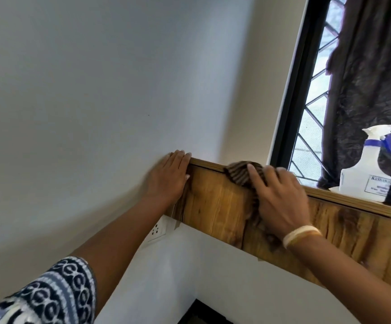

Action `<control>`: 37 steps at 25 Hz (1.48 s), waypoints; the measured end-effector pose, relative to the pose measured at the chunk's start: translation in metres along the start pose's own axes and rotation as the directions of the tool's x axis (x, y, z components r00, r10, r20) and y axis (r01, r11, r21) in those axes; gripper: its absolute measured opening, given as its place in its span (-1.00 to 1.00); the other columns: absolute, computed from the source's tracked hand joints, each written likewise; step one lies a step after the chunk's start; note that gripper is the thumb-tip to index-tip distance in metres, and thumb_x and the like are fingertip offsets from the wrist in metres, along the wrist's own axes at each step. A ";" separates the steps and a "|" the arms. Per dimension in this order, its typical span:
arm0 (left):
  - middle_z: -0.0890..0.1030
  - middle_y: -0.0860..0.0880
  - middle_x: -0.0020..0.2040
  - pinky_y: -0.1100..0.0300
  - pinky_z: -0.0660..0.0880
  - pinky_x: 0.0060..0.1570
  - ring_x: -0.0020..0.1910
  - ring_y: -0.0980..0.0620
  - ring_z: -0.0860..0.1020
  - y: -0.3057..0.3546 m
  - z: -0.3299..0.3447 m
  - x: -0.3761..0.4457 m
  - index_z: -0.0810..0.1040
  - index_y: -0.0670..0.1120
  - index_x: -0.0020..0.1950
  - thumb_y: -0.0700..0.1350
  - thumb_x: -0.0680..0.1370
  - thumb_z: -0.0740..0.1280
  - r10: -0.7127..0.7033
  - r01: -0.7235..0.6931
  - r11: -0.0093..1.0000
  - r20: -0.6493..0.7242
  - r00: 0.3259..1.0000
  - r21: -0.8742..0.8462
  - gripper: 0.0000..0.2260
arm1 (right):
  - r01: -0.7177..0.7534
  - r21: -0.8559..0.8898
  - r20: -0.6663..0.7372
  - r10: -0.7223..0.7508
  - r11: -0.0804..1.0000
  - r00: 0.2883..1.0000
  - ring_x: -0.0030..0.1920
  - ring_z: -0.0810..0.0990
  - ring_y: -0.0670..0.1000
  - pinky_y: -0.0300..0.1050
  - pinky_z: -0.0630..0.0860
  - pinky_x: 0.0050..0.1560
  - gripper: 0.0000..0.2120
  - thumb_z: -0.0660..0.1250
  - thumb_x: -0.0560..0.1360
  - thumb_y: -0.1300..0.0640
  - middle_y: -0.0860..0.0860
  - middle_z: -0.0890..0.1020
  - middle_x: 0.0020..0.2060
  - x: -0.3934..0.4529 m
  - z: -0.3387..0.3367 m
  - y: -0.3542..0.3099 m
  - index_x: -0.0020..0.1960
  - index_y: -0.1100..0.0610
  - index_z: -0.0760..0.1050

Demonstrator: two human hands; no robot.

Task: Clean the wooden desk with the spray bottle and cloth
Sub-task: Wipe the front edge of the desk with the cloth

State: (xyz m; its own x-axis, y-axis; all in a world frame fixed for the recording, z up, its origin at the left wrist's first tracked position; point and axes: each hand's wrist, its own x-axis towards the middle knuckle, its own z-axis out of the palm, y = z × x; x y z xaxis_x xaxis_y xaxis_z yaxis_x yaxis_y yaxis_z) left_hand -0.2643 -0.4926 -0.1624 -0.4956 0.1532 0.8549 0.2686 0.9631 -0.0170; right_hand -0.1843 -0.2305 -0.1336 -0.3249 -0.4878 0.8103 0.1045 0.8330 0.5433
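My right hand (pixel 281 197) presses the striped cloth (pixel 243 175) flat-fingered on the wooden desk (pixel 213 206) at frame centre, my left hand (pixel 170 177) braces its corner, open, and the desktop's unwiped length runs rightward toward the spray bottle (pixel 365 174).

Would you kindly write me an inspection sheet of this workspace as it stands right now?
Surface: wooden desk, grain visible, its far edge against the wall.
Job's things: striped cloth on the desk near its far edge; spray bottle stands upright at the far right, by the window.
Clutter: nothing seen.
Hands: left hand rests flat at the desk's corner, fingers straight; right hand presses the cloth with spread fingers, a bangle on its wrist.
Cables: nothing seen; a wall socket sits below the corner.
Surroundings: window frame with grille, dark curtain.
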 end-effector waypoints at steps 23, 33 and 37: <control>-0.51 -0.17 0.48 -0.05 -0.18 0.54 0.54 -0.14 -0.34 0.023 0.039 -0.073 -0.55 -0.16 0.45 0.42 0.25 0.44 -0.054 0.022 0.995 0.351 0.935 0.095 0.35 | 0.403 0.025 0.085 -0.403 0.915 0.911 0.32 0.40 0.23 0.12 0.46 0.24 -0.49 0.19 0.49 0.14 0.16 0.34 0.44 0.047 0.010 -0.031 0.43 0.16 0.36; -0.26 -0.12 0.58 0.00 -0.03 0.52 0.58 -0.05 -0.17 0.007 0.026 -0.073 -0.28 -0.11 0.57 0.22 0.44 0.38 0.075 -0.052 0.996 0.336 0.939 -0.078 0.03 | 0.403 0.008 0.168 -0.398 0.915 0.902 0.42 0.24 0.21 0.09 0.25 0.36 -0.51 -0.01 0.59 0.08 0.12 0.16 0.53 0.106 0.022 -0.098 0.51 0.12 0.23; -0.02 -0.11 0.61 0.00 0.14 0.48 0.58 -0.08 0.06 0.011 0.021 -0.076 -0.02 -0.10 0.60 0.04 0.55 0.29 0.031 -0.010 0.991 0.162 0.986 -0.134 -0.26 | 0.413 0.015 0.178 -0.409 0.911 0.895 0.49 0.19 0.25 0.19 0.20 0.42 -0.42 0.12 0.49 -0.03 0.12 0.24 0.51 0.011 0.019 -0.041 0.49 0.10 0.28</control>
State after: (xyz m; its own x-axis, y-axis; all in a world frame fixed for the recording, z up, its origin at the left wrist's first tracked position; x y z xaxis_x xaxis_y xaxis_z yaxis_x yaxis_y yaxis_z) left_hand -0.2408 -0.4893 -0.2387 -0.6138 0.2172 0.7589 0.3817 0.9232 0.0445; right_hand -0.2103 -0.2649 -0.1513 -0.5009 -0.7306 0.4640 -0.0529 0.5610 0.8262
